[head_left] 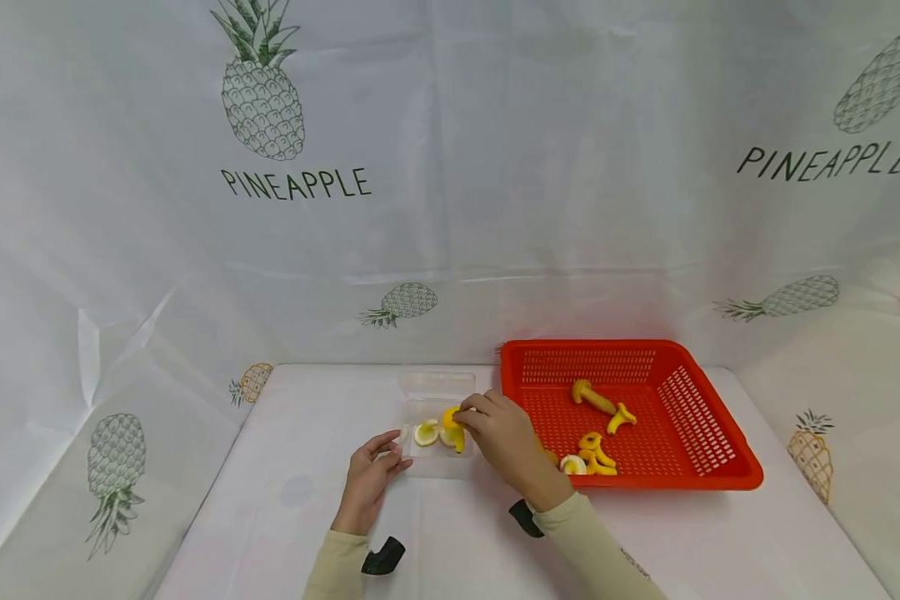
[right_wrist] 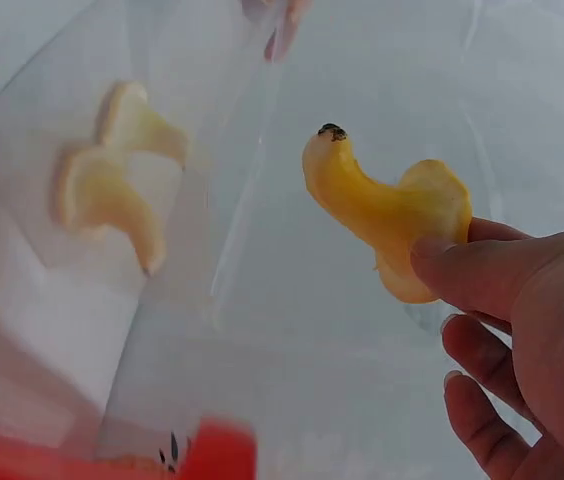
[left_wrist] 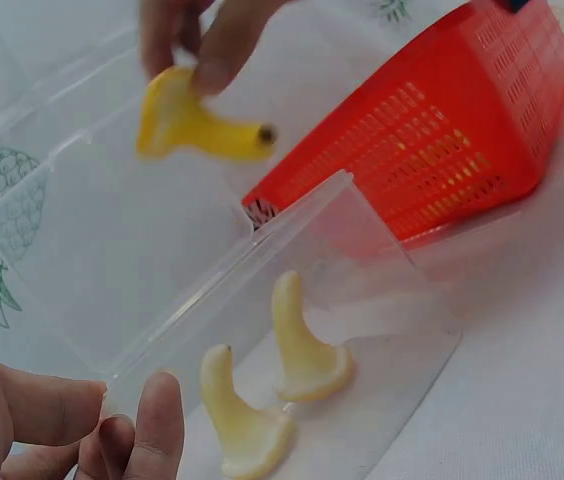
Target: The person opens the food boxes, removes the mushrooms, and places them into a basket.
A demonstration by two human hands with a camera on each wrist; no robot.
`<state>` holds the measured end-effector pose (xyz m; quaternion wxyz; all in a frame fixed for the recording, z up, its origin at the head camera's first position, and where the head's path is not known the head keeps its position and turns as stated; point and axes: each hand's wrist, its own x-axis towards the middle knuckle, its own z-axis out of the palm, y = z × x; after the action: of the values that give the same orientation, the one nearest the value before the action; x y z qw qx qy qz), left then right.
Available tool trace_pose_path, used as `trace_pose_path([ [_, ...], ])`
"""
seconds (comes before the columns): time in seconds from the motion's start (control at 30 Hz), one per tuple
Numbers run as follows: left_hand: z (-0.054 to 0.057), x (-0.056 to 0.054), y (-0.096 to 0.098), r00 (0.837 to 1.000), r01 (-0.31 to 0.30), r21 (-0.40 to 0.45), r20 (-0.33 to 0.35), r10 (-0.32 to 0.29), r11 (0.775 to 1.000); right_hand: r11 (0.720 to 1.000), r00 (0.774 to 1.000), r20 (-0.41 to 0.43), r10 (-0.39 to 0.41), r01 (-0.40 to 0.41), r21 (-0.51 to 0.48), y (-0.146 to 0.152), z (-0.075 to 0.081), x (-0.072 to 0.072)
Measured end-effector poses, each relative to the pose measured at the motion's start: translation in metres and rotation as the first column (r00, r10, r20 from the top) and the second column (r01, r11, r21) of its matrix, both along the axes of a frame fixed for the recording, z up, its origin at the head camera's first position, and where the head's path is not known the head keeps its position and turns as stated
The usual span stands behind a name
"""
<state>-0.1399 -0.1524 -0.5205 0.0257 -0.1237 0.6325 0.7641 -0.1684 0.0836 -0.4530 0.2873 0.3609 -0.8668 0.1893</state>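
Observation:
A yellow mushroom (right_wrist: 367, 205) with a dark-tipped stem is pinched by its cap between the thumb and fingers of my right hand (head_left: 512, 440). It is above a clear plastic box (head_left: 438, 468) whose hinged lid (head_left: 438, 384) lies folded back. Inside the box, two pale yellow mushrooms (left_wrist: 302, 345) lie next to each other, stems pointing up in the left wrist view. My left hand (head_left: 367, 479) pinches the left edge of the box between thumb and fingers.
Right of the box stands a red perforated basket (head_left: 720, 482). Several yellow mushrooms and one brownish, longer-stemmed mushroom (head_left: 592, 397) lie in it. A white sheet printed with pineapples (head_left: 262, 108) hangs behind the white table (head_left: 270, 500).

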Motion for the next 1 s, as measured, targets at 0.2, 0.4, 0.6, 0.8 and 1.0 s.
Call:
trace_pose_path([
  [0.2, -0.002, 0.0, -0.001, 1.0, -0.006, 0.001, -0.005, 0.006, 1.0, 0.995, 0.999, -0.009, -0.044, 0.043, -0.09, 0.037, -0.001, 0.007],
  [0.4, -0.002, 0.0, -0.001, 1.0, -0.012, 0.001, -0.007, 0.012, 1.0, 0.986, 0.992, -0.045, -0.118, 0.111, -0.12, 0.077, -0.005, 0.007],
  [0.6, -0.003, -0.001, 0.0, 1.0, -0.011, -0.001, 0.003, 0.011, 1.0, 0.979, 0.984, -0.017, -0.178, 0.175, -0.104, 0.107, -0.009, 0.009],
  [0.8, -0.001, -0.001, -0.001, 1.0, -0.006, 0.006, -0.004, 0.006, 1.0, 0.973, 0.975, 0.035, -0.22, 0.222, -0.066, 0.122, -0.014, 0.011],
  [1.0, 0.002, 0.002, 0.0, 1.0, 0.003, 0.007, -0.008, -0.003, 1.0, 0.965, 0.962, 0.08, -0.26, 0.262, -0.025, 0.128, -0.02, 0.012],
])
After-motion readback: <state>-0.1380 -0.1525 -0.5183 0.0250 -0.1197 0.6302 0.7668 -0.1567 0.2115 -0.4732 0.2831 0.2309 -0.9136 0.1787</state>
